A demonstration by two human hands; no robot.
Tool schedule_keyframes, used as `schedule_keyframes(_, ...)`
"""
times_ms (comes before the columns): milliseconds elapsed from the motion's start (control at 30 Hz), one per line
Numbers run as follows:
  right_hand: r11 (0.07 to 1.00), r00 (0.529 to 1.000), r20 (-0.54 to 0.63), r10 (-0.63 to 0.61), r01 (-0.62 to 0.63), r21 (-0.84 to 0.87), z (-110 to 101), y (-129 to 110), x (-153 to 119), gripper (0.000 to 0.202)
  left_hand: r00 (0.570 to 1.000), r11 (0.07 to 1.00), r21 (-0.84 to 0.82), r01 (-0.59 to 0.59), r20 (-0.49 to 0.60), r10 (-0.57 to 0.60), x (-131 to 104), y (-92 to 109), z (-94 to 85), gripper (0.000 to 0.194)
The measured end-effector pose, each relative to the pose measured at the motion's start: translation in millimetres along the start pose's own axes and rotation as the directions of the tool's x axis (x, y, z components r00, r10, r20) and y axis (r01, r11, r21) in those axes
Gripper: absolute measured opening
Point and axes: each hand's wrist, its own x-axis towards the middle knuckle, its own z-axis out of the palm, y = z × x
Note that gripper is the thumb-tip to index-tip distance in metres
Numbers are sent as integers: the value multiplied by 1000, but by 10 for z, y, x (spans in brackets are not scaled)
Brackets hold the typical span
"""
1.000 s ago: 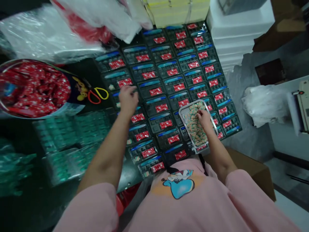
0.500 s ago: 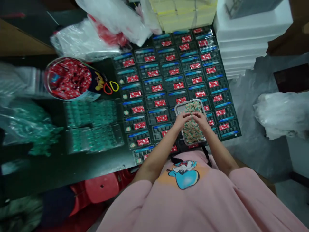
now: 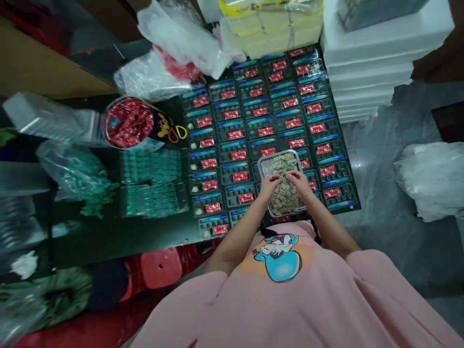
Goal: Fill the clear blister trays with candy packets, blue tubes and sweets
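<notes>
A clear plastic box (image 3: pixel 261 166) lies near the table's front edge, filled with small tan-and-green pieces (image 3: pixel 284 198). My left hand (image 3: pixel 270 185) is over the left part of the box, its fingers pinched together. Over the right part is my right hand (image 3: pixel 297 181), also pinched. A short gap separates the two hands; whatever their fingertips hold is too small to make out. Around and beneath the box spread rows of black trays (image 3: pixel 237 166), bearing blue pens and red patterned packets (image 3: pixel 239 176). Several trays in the left column also hold a small pale piece.
Left of the trays are a round tub (image 3: pixel 130 123) of red packets, scissors (image 3: pixel 177 134), green parts (image 3: pixel 150 166) and plastic bags (image 3: pixel 72 166). Yellow-edged stacks (image 3: pixel 271 34) and white foam sheets (image 3: pixel 366 72) stand at the back. A red stool (image 3: pixel 161 267) is in front.
My hands have moved apart from each other above the box. The camera view has shifted, so the table's left-side items appear further right.
</notes>
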Motion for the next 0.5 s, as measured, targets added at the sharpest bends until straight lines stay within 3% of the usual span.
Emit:
schedule_keyframes(167,996,975,202,92,-89,-27,2,-53,-38,32,998,999,35,-24,-52,25,-2,13,27,14)
schedule_keyframes(333,993,991,97,88,-80,-82,40,44,-10,32,1000,1000,0,4,0,-4,-34,7,48,12)
schedule_keyframes(500,993,993,101,64,-53,-110,63,113,7,28,999,1000,-16,-6,53,7,-61,-24,24,22)
